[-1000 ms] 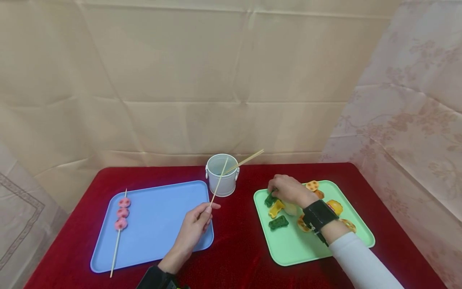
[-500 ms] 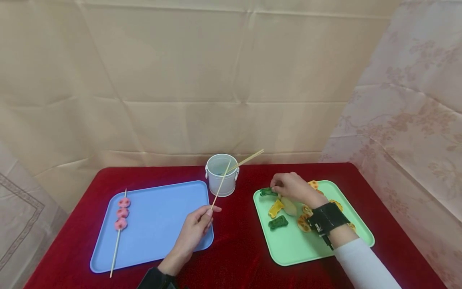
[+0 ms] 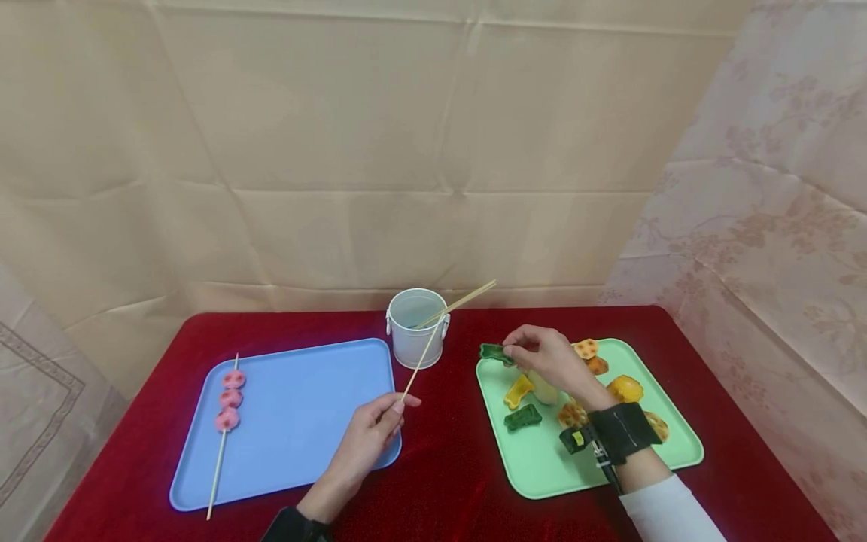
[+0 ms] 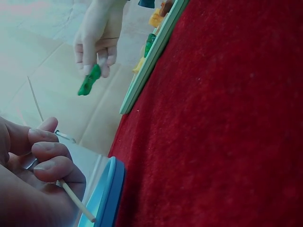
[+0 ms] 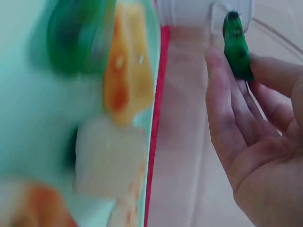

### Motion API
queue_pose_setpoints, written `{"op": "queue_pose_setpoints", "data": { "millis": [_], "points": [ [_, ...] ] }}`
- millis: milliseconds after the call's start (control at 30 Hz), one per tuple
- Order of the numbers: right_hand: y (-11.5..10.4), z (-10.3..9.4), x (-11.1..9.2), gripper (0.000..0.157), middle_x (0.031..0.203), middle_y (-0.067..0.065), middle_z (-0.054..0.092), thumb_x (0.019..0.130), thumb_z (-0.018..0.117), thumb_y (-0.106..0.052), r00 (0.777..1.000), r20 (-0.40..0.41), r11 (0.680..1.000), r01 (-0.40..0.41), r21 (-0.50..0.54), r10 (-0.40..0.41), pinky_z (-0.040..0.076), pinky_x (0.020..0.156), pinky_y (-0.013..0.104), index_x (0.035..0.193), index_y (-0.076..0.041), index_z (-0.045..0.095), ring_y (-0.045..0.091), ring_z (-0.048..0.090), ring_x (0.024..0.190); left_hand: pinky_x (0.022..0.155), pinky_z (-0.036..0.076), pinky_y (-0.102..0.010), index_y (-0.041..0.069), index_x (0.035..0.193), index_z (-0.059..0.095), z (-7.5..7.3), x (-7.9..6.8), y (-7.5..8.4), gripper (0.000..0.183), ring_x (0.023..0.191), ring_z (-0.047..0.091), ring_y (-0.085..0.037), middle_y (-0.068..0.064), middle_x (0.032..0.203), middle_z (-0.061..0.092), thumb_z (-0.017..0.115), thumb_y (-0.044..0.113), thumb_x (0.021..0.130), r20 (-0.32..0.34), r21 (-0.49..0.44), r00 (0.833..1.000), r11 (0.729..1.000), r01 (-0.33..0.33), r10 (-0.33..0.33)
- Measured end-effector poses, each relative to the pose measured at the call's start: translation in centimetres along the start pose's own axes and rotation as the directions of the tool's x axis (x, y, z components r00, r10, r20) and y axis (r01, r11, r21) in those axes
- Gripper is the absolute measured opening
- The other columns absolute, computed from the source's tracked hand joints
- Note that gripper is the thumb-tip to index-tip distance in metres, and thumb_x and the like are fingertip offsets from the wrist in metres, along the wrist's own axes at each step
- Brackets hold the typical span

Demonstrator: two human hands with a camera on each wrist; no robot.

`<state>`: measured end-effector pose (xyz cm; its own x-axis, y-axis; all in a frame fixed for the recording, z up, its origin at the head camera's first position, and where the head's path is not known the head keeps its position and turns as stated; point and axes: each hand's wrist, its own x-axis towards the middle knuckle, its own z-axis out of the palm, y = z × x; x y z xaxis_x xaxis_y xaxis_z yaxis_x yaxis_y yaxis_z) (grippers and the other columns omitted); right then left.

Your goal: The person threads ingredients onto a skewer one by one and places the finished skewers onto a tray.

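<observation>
Landmark: the white bucket (image 3: 415, 348), at the back of the red cloth (image 3: 433, 493).

Your right hand (image 3: 550, 365), right of the bucket and a little nearer you, pinches a green piece (image 3: 494, 352) between thumb and fingertips. The piece sticks out toward the bucket, well short of touching it, held up off the green tray (image 3: 549, 470).

Your left hand (image 3: 369, 436), on the near side of the bucket and slightly left, grips a thin stick (image 3: 421, 363). Fingers curled round it; the stick slants up, its upper part crossing in front of the bucket's right side in the head view. Contact with the bucket: cannot tell.

More sticks (image 3: 467, 298) lean in the bucket, ends jutting out to the right.

Right of the bucket, on the green tray: a yellow piece (image 3: 518, 391), a second green piece (image 3: 523, 417) nearer you, a pale piece (image 3: 544, 390), and round yellow-orange pieces farther out.

Left of the bucket: the blue tray (image 3: 305, 421). At its side farthest from the bucket lies a skewer (image 3: 218, 470) carrying three pink pieces (image 3: 230, 399).
</observation>
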<state>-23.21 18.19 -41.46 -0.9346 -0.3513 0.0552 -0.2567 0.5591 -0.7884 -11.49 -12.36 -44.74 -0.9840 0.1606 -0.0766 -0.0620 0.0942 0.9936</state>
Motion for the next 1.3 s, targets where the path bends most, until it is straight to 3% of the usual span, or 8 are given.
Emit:
{"op": "queue_pose_setpoints", "data": {
  "millis": [200,400,500,700,1000,1300],
  "points": [
    [-0.7,0.7,-0.5,0.027,0.091,0.006,0.07,0.091,0.066,-0.031,0.998,-0.05,0.985,-0.032,0.167,0.041,0.054,0.077,0.045,0.105,-0.008,0.066,0.031,0.067,0.085,0.05,0.032,-0.019,-0.003,0.12,0.062,0.2,-0.2,0.0,0.032,0.052,0.036,-0.008,-0.005,0.066,0.04,0.043,0.017,0.103,0.032,0.019,0.999,1.0,0.002,-0.003],
    [-1.2,1.6,-0.6,0.036,0.102,0.014,0.066,0.09,0.066,-0.033,0.992,-0.1,0.95,-0.047,0.31,0.082,0.055,0.076,0.035,0.108,-0.002,0.065,0.023,0.069,0.085,0.049,0.03,-0.018,-0.005,0.12,0.062,0.4,-0.2,0.0,0.032,0.053,0.036,-0.007,-0.005,0.067,0.042,0.044,0.015,0.103,0.037,0.006,0.999,1.0,-0.006,0.006],
    [-1.7,2.0,-0.5,0.04,0.101,0.016,0.065,0.091,0.065,-0.033,0.989,-0.122,0.941,-0.043,0.337,0.089,0.055,0.074,0.03,0.11,0.002,0.064,0.025,0.069,0.085,0.05,0.03,-0.018,-0.007,0.117,0.061,0.5,-0.2,-0.1,0.031,0.055,0.038,-0.006,-0.004,0.068,0.044,0.047,0.015,0.102,0.027,0.014,0.999,1.0,-0.021,0.02],
    [-3.2,2.4,-0.6,0.037,0.1,0.02,0.065,0.093,0.064,-0.027,0.982,-0.146,0.925,-0.054,0.376,0.116,0.055,0.075,0.031,0.111,0.006,0.063,0.033,0.068,0.087,0.046,0.029,-0.017,-0.009,0.107,0.056,0.7,-0.2,-0.2,0.028,0.055,0.04,-0.007,-0.003,0.067,0.047,0.052,0.017,0.1,0.013,0.015,1.0,1.0,-0.018,0.018],
    [-2.7,3.4,-0.1,0.039,0.104,0.019,0.065,0.092,0.064,-0.03,0.971,-0.195,0.905,-0.046,0.423,0.141,0.055,0.074,0.027,0.114,0.003,0.062,0.027,0.069,0.087,0.047,0.029,-0.017,-0.009,0.103,0.056,0.8,-0.3,-0.4,0.029,0.054,0.039,-0.006,-0.003,0.066,0.048,0.054,0.019,0.098,0.039,0.051,0.998,0.998,-0.046,0.044],
    [-3.1,4.0,-0.1,0.041,0.103,0.021,0.065,0.092,0.065,-0.029,0.971,-0.195,0.872,-0.026,0.49,0.139,0.055,0.076,0.03,0.113,0.005,0.061,0.034,0.067,0.092,0.045,0.031,-0.018,-0.007,0.104,0.056,0.9,-0.4,-0.6,0.027,0.052,0.04,-0.01,-0.003,0.065,0.048,0.054,0.019,0.098,0.06,0.045,0.998,0.998,-0.033,0.031]
  ]
}}
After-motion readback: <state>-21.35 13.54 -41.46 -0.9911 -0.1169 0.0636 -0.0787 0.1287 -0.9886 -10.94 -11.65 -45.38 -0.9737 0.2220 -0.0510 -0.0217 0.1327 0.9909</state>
